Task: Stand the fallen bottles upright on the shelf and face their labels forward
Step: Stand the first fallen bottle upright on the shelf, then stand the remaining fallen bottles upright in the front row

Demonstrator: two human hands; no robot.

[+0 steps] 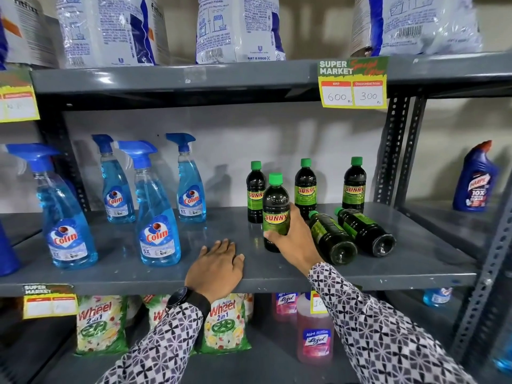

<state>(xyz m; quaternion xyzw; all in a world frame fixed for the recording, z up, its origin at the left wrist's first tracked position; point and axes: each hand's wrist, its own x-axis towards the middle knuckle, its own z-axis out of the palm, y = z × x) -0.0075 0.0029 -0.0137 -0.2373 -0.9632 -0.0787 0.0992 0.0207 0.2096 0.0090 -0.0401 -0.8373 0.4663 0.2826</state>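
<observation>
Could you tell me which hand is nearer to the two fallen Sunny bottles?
Right. The right hand grips an upright bottle beside the fallen bottles; the left hand rests flat further left.

On the shelf (277,275), spray bottles (158,217) are placed left; upright bottles (304,187) stand right, with two fallen bottles (349,234) lying before them.

A supermarket aisle of cleaning goods.

Above the right hand (293,239), a yellow price tag (353,83) on the grey steel shelf (166,275) reads "SUPER MARKET", with 600 marked down to 300. Left of the left hand (219,266) stand rows of blue Colin spray bottles (158,214); below it, Wheel detergent packs (97,325); overhead, washing-powder bags (238,29).
</observation>
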